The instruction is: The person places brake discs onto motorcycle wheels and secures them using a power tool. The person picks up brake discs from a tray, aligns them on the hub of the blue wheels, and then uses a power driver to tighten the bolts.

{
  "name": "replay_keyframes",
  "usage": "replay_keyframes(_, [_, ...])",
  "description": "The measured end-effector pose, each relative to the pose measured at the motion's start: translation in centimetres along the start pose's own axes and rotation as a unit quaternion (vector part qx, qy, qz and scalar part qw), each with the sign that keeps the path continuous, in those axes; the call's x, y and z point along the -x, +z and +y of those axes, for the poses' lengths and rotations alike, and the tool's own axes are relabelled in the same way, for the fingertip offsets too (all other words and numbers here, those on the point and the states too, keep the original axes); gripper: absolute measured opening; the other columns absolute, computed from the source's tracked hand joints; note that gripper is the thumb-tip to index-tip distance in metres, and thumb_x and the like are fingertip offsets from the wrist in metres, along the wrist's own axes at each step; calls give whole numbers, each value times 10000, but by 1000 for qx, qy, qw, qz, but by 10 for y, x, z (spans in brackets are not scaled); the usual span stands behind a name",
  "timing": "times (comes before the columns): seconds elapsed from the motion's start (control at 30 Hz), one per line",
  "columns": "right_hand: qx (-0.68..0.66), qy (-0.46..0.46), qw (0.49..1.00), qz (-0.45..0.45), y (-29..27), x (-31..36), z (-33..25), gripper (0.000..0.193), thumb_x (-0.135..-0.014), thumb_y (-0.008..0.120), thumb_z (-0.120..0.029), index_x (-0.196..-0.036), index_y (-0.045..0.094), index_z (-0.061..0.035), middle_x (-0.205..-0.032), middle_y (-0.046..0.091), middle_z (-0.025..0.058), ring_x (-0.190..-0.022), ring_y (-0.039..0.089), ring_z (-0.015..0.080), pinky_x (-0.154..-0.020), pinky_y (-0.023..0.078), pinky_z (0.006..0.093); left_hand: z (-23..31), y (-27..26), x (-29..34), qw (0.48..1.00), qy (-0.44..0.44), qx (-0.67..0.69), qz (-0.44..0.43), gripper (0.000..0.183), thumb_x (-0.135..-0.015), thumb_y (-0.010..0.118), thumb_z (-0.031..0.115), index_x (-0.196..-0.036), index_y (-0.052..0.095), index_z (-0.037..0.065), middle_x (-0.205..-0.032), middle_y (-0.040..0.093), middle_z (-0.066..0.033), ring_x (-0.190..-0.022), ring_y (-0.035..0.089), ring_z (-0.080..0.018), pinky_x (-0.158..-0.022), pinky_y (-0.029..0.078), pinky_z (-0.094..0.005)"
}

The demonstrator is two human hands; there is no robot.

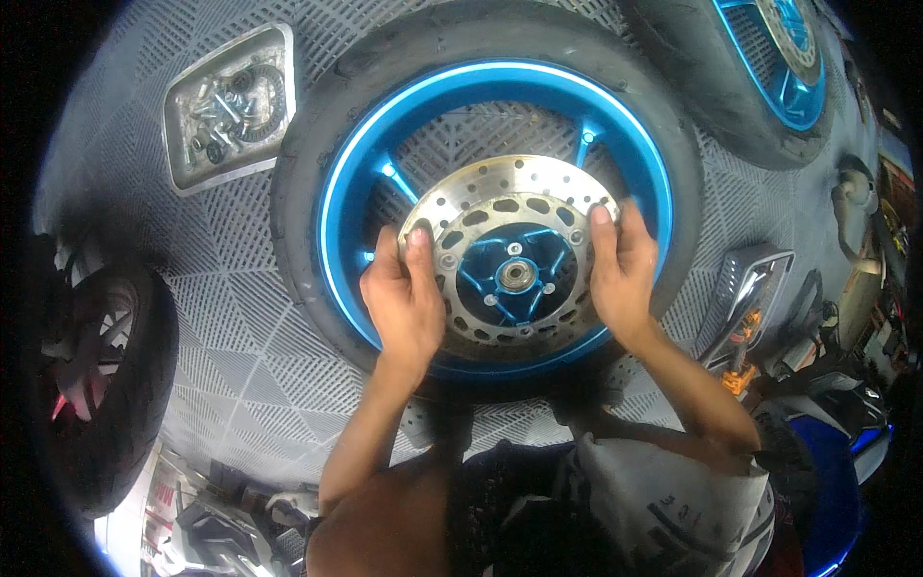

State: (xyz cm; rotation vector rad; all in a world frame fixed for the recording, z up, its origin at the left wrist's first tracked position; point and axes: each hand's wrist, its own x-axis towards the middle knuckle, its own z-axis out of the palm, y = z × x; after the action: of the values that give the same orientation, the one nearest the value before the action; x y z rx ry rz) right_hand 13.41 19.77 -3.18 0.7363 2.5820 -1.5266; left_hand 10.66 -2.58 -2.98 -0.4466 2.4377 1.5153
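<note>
A motorcycle wheel with a blue rim [365,159] and a black tyre [317,106] lies flat on the floor in front of me. Over its hub rests a drilled brake disc [481,183], around the blue centre with its bearing [517,275]. My left hand [404,293] grips the disc's left edge, thumb on top and fingers curled beneath. On the opposite edge my right hand [623,274] pinches the disc the same way. Whether the disc touches the hub all round cannot be made out.
A metal tray [178,144] of bolts and small parts stands at the far left. Another blue wheel [803,111] lies at the far right. Beside me are a grey tray [735,288], an orange tool [738,377] and, on the left, a motorcycle's tyre [135,385]. The floor [231,317] is grey patterned tile.
</note>
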Motion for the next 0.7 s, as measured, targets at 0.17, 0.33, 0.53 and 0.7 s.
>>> replay_keyframes(0.17, [3, -29, 999, 16, 4, 1, 6, 295, -1012, 633, -168, -826, 466, -12, -588, 553, 127, -510, 490, 119, -479, 409, 333, -5, 3, 0, 1000, -2, -13, 8, 326, -1035, 601, 237, -831, 562, -15, -582, 548, -104, -529, 506, -116, -512, 420, -310])
replay_keyframes(0.33, [67, -29, 997, -28, -3, 2, 5, 227, -986, 652, -157, -944, 526, 27, -639, 630, 159, -520, 648, 263, -493, 457, 373, -8, -6, 5, 998, -14, -47, -32, 278, -1055, 564, 206, -950, 611, -47, -712, 575, 6, -670, 450, -56, -564, 387, -253])
replay_keyframes(0.53, [69, -17, 997, -44, -6, 4, 4, 234, -955, 670, -143, -1019, 548, 46, -683, 657, 171, -568, 686, 322, -524, 495, 390, -10, -3, 3, 999, 3, -41, -11, 286, -996, 630, 197, -819, 547, -13, -569, 546, -103, -491, 509, -123, -486, 417, -295])
replay_keyframes(0.7, [84, -4, 994, -63, -11, 5, 6, 248, -925, 686, -139, -1035, 551, 38, -689, 645, 163, -566, 666, 328, -532, 491, 403, -14, -8, 4, 997, 20, -62, -33, 278, -995, 615, 188, -817, 538, -11, -569, 544, -118, -446, 516, -175, -465, 410, -317])
